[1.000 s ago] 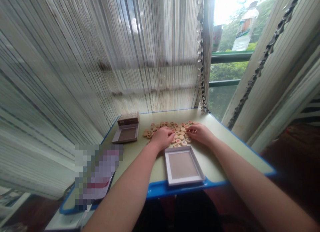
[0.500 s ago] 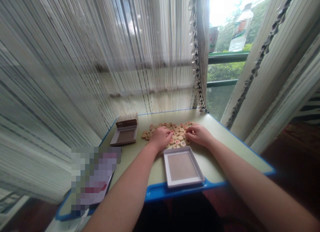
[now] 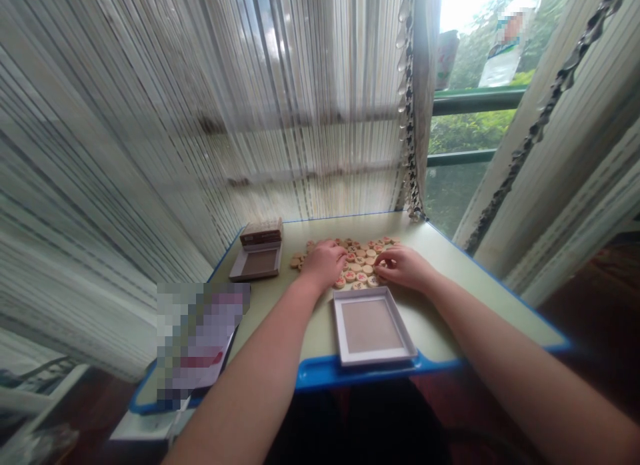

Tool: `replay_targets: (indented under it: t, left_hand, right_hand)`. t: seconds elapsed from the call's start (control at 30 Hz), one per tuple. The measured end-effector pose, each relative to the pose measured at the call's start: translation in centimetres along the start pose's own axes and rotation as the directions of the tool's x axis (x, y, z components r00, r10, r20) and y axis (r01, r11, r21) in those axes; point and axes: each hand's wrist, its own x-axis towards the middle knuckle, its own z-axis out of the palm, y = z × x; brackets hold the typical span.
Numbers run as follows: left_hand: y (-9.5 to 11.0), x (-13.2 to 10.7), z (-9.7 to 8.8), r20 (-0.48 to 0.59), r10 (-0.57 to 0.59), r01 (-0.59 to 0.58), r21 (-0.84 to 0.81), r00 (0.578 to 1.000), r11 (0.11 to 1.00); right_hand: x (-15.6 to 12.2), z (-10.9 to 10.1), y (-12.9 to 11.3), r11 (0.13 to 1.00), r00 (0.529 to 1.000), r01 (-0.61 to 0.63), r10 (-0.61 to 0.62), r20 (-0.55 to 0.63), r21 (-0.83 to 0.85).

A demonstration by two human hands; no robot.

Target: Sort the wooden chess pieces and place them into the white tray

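Many round wooden Chinese chess pieces (image 3: 361,277), some with red or dark characters, lie spread in a loose patch on the pale table. My left hand (image 3: 325,261) rests over the left part of the patch, fingers bent downward and close together; what lies under them is hidden. At the right edge of the pieces, my right hand (image 3: 403,266) has its thumb and fingers curled towards each other around a piece. Just in front of both hands sits a shallow white-rimmed box tray (image 3: 337,328) with a bare brown bottom, close to the table's near edge.
Back left stand a brown box (image 3: 261,230) and another shallow box tray (image 3: 235,270). A blurred-out flat item (image 3: 205,345) lies on the left side. Blue edging (image 3: 320,373) rims the table. String curtains (image 3: 300,118) hang behind; a bottle (image 3: 507,48) and a can (image 3: 447,58) stand by the window.
The camera view has shifted, so the scene sits slightly right and higher. My left fingers have moved slightly away from the near pieces; my right hand stays at the right edge.
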Motion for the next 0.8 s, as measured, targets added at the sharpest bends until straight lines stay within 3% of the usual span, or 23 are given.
replay_targets:
  t: [0.33, 0.6, 0.8]
  left_hand:
    - [0.28, -0.17, -0.15, 0.034, 0.068, -0.07, 0.063, 0.997, 0.996]
    - [0.68, -0.22, -0.04, 0.06, 0.095, -0.096, 0.016, 0.994, 0.995]
    - [0.85, -0.04, 0.04, 0.14, 0.118, -0.117, -0.013, 0.983, 0.993]
  right_hand:
    - [0.23, 0.29, 0.42, 0.996, 0.995, -0.077, 0.074, 0.062, 0.041]
    - [0.31, 0.48, 0.28, 0.999, 1.0, 0.006, -0.006, 0.001, 0.047]
    - [0.47, 0.81, 0.45, 0.999, 0.999, 0.047, -0.047, -0.027, -0.002]
